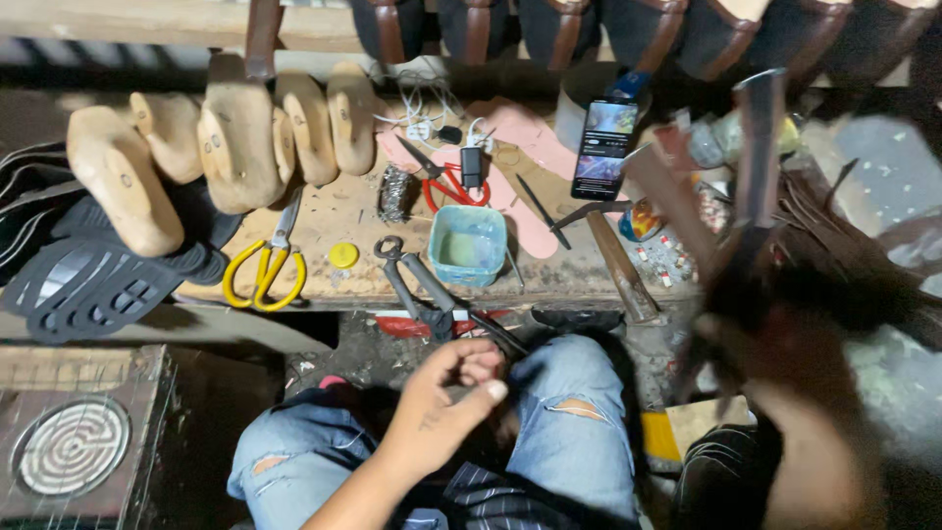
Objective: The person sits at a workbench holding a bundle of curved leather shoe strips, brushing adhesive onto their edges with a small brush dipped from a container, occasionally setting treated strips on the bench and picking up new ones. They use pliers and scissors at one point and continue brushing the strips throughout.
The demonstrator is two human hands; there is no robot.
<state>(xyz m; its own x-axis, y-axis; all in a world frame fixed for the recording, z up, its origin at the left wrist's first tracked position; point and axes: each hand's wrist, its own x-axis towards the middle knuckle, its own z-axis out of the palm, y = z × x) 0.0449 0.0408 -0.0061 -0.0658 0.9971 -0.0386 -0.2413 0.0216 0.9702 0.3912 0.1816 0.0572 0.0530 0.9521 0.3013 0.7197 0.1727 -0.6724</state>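
While the scuffed wooden table (353,221) stretches above both hands, pale wooden shoe lasts (235,137) line its far-left part. Up and left of the left hand (446,397) lie yellow-handled scissors (265,265); just above it sits a square teal plastic tub (468,245). That hand's fingers curl together, pinching a thin dark tool (496,336). Blurred, the right hand (785,393) grips dark leather strips (751,196), well right of the left hand.
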